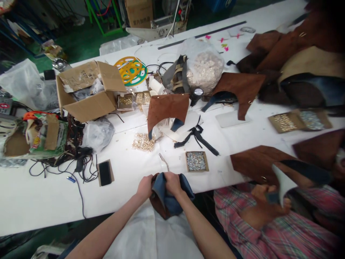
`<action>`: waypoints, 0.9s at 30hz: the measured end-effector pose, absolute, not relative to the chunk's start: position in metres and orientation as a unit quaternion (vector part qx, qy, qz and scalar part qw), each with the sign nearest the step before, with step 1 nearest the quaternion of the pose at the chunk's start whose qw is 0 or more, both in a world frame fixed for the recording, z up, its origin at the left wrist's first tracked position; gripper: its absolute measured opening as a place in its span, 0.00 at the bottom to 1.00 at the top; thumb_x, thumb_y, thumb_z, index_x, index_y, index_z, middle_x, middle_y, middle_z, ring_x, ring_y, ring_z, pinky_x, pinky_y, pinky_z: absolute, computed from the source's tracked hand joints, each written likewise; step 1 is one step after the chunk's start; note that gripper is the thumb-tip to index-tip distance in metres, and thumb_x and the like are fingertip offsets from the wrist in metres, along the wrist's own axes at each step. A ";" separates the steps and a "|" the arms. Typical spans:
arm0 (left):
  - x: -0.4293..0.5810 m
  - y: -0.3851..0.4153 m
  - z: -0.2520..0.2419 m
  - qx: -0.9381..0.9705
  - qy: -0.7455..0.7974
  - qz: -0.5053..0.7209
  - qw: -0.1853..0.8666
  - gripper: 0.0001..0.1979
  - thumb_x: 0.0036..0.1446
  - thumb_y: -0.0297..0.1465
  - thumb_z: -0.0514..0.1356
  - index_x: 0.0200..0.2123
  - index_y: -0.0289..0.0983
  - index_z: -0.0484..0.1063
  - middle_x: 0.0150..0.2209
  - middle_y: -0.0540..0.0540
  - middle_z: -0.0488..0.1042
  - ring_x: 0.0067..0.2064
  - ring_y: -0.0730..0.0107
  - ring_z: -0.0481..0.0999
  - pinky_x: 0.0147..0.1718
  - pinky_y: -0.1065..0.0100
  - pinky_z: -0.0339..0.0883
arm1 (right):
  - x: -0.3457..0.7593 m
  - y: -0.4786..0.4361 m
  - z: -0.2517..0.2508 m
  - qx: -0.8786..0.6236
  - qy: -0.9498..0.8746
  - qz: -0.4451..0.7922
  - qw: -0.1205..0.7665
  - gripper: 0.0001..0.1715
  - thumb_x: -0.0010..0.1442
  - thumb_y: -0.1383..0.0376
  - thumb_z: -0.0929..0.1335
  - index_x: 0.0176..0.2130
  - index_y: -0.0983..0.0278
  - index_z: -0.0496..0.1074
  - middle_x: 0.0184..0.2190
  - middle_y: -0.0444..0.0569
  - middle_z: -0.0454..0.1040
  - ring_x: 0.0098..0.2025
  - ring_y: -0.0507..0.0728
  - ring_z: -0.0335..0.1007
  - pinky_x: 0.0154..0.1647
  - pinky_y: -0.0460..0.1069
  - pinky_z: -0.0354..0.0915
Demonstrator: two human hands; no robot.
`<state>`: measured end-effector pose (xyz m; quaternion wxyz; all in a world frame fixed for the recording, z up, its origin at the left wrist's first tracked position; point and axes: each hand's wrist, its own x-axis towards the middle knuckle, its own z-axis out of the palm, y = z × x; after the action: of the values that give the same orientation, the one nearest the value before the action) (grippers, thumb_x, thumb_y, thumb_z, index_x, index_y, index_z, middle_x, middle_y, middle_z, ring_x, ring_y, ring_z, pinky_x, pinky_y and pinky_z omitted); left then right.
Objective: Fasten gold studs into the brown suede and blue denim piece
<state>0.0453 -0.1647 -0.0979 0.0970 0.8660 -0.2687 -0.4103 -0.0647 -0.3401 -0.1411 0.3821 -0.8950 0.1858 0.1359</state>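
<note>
Gathered between my hands at the table's near edge is a folded piece of leather (168, 205), brown on one face and blue on the other. My left hand (145, 186) is closed on its left side. Higher up on the blue face, my right hand (173, 182) grips the same piece, its fingertips partly hidden. Just beyond my hands lies a thin metal tool (164, 161). A small box of silvery metal fittings (196, 161) stands to the right of it, and a pile of gold-coloured fittings (143, 142) lies farther off.
A phone (105, 173) and black cords (81, 169) lie at left, before an open cardboard box (88, 104). Brown leather pieces (168, 108) stand mid-table. At right, a co-worker in a plaid sleeve (234, 219) handles leather. A clear bag (206, 66) of fittings sits at the back.
</note>
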 end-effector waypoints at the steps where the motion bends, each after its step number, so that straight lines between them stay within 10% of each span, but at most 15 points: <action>1: 0.049 -0.168 -0.101 0.864 -0.272 -0.416 0.083 0.11 0.67 0.32 0.56 0.46 0.37 0.79 0.46 0.34 0.85 0.50 0.46 0.85 0.46 0.58 0.74 | -0.067 -0.338 -0.142 -0.895 0.193 0.117 0.385 0.11 0.68 0.67 0.67 0.44 0.63 0.81 0.45 0.55 0.85 0.52 0.64 0.80 0.52 0.52 0.66; 8: 0.122 -0.228 -0.106 0.817 -0.354 -0.454 0.027 0.14 0.63 0.40 0.68 0.45 0.36 0.83 0.45 0.35 0.86 0.49 0.48 0.85 0.47 0.59 0.76 | -0.078 -0.337 -0.158 -0.894 0.218 0.071 0.384 0.09 0.63 0.68 0.70 0.43 0.64 0.79 0.42 0.54 0.84 0.48 0.62 0.79 0.48 0.51 0.67; 14: 0.166 -0.359 -0.122 0.839 -0.414 -0.342 0.084 0.19 0.76 0.33 0.51 0.51 0.38 0.83 0.53 0.37 0.84 0.56 0.57 0.81 0.58 0.62 0.69 | -0.083 -0.338 -0.166 -0.904 0.205 0.014 0.375 0.16 0.52 0.78 0.69 0.40 0.63 0.77 0.39 0.53 0.84 0.45 0.63 0.79 0.44 0.53 0.67; 27: 0.166 -0.449 -0.186 0.880 -0.382 -0.282 0.006 0.15 0.72 0.41 0.61 0.47 0.38 0.84 0.52 0.36 0.83 0.51 0.56 0.82 0.49 0.63 0.71 | -0.090 -0.358 -0.176 -0.852 0.237 0.028 0.465 0.22 0.53 0.74 0.72 0.47 0.57 0.80 0.43 0.54 0.86 0.50 0.68 0.81 0.52 0.58 0.74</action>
<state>0.1660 -0.4495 -0.1861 0.0061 0.8799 -0.3825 -0.2818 -0.0900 -0.3585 -0.1762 0.4654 -0.8524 0.2369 0.0278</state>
